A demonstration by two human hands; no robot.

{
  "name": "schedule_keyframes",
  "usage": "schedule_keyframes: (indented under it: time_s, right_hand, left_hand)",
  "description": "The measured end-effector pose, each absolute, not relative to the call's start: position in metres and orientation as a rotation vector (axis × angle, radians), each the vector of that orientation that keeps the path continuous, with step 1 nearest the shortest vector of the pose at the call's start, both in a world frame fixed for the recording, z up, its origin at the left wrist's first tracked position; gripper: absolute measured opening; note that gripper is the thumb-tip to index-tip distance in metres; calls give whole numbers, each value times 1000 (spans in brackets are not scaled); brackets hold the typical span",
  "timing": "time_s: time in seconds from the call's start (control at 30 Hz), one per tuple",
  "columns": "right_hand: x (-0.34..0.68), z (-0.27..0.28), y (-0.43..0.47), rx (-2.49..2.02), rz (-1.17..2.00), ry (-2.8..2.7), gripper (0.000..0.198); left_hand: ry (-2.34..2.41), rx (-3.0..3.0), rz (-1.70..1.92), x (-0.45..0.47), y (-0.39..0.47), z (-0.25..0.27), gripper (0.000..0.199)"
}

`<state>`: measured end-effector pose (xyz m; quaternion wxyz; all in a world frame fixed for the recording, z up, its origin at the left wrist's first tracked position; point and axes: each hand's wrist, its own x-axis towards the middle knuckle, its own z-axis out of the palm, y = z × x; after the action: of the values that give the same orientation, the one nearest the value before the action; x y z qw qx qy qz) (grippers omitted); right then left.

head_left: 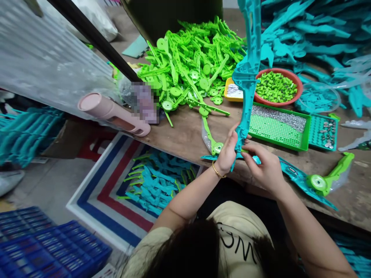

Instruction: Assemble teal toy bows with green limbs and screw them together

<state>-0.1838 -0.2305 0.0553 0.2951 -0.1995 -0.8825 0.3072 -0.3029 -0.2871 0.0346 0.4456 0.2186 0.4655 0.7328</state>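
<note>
My left hand (pixel 228 152) is wrapped round the lower part of a long teal plastic toy bow piece (pixel 247 96), which stands nearly upright. At its lower end, the fingertips of my right hand (pixel 265 166) pinch a small green plastic piece (pixel 244 151) against it. Behind my hands, another teal bow part (pixel 292 170) lies along the table's edge, with a green limb (pixel 337 173) at its right end. A second green limb (pixel 208 131) rises from its left end. Parts of that bow are hidden behind my hands.
Green limbs (pixel 188 61) are heaped at the back; teal parts (pixel 313 34) are piled at right. Nearby sit a red bowl (pixel 300 90), yellow tray (pixel 227 92), green tray (pixel 307 135) and teal tray (pixel 336 135). A pink bottle (pixel 95 108) lies left; blue crates (pixel 55 247) stand below.
</note>
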Motion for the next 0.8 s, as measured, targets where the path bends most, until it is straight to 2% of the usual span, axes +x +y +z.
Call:
schedule_keyframes:
  time_s: [0.2, 0.3, 0.37, 0.43, 0.53, 0.6, 0.67, 0.7, 0.73, 0.8]
  right_hand:
    - [-185, 51, -235, -533, 833, -2346, 14]
    - [-185, 47, -226, -571, 1050, -2313, 16]
    - [-188, 47, -215, -679, 1210, -2159, 25]
    - [-196, 47, -204, -784, 1286, -1974, 34]
    - [-205, 49, -196, -816, 1420, -1874, 34]
    - [-202, 53, -200, -814, 1610, -1849, 31]
    - [-190, 57, -208, -815, 1857, -1875, 31]
    - [-183, 59, -212, -806, 1985, -1940, 32]
    - [-176, 61, -214, -770, 2107, -2042, 32]
    - [-169, 64, -209, -524, 2328, -2316, 33]
  left_hand:
    - [1069, 533, 1850, -303, -289, 29, 53]
    - [1061, 546, 1837, -306, -289, 27, 50]
    - [1123, 591, 1847, -303, -291, 25, 48]
    - [1247, 687, 1851, -297, -294, 24, 48]
    - [1504, 919, 1816, -299, -300, 25, 45]
    - [1541, 1019, 1925, -319, -306, 34, 48]
    - [1339, 959, 2295, -356, -314, 52, 66]
    - [1209, 888, 2404, -377, -319, 63, 68]
    - [1114, 807, 2469, -397, -325, 76, 63]
    - [1055, 708, 2532, -429, -338, 98, 39]
